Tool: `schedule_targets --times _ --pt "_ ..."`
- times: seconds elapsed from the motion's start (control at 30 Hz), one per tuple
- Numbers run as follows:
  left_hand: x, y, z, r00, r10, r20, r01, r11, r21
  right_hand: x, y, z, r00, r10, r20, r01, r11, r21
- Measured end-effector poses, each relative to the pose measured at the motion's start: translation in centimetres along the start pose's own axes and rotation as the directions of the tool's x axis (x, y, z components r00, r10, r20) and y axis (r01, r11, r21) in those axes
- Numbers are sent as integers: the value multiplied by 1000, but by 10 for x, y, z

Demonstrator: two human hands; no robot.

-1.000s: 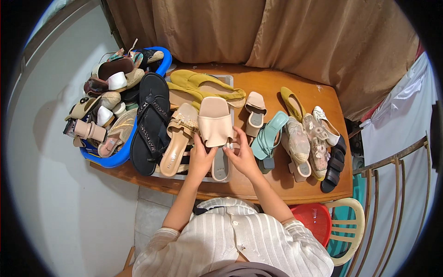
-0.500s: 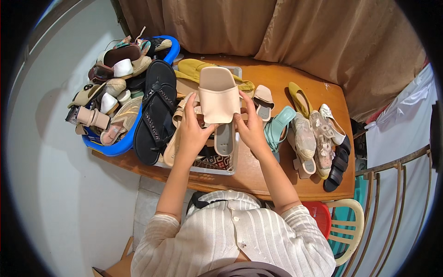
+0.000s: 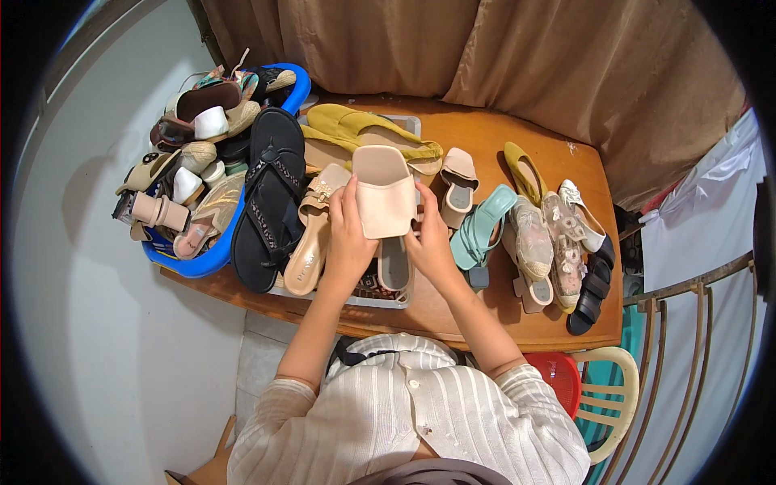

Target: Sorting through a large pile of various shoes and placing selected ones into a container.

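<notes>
Between my two hands I hold a beige square-toed slide sandal (image 3: 385,208), its broad strap facing up and its grey footbed reaching down toward me. My left hand (image 3: 347,242) grips its left side; my right hand (image 3: 428,245) grips the right side. Underneath is a clear plastic bin (image 3: 380,302) with shoes in and over it. By my left hand lie a tan slide with a buckled strap (image 3: 305,257) and a large black thong sandal (image 3: 271,202). A similar beige heeled slide (image 3: 459,171) stands beyond my right hand.
A blue basin (image 3: 212,263) heaped with mixed shoes stands at the left by the wall. Mustard flats (image 3: 331,121) lie behind the bin. Along the right of the wooden table (image 3: 485,121) are a mint heeled sandal (image 3: 482,230), lace shoes (image 3: 529,242) and black slides (image 3: 594,287).
Both hands have lowered the beige slide sandal toward me, and its toe is tipped differently. More of the mustard flats and the tan buckled slide now shows.
</notes>
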State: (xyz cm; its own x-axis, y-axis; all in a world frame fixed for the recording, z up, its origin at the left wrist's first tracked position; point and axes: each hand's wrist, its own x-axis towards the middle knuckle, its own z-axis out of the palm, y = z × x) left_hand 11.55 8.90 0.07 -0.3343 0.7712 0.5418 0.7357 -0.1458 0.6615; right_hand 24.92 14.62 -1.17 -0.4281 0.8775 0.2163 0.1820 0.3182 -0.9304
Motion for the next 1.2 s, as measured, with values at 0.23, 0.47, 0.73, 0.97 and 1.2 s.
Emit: schedule_targets --times 0.23,0.47,0.73,0.97,1.2 --pt "-7 15 1 990 140 -5 -140 990 -11 2 9 2 922 -343 -178 276 908 -315" --pt "-10 2 12 998 -20 -53 11 987 -159 1 4 0 971 -214 -109 153 901 -407" --pt "-7 -14 12 990 -142 24 144 982 -124 8 19 5 954 -259 -153 188 911 -366" --pt "-3 8 -1 995 -89 47 91 995 -50 7 -10 1 985 -154 -73 97 860 -501" --pt "-8 1 4 995 -102 25 102 994 -35 9 -4 5 993 -45 -108 -30 794 -608"
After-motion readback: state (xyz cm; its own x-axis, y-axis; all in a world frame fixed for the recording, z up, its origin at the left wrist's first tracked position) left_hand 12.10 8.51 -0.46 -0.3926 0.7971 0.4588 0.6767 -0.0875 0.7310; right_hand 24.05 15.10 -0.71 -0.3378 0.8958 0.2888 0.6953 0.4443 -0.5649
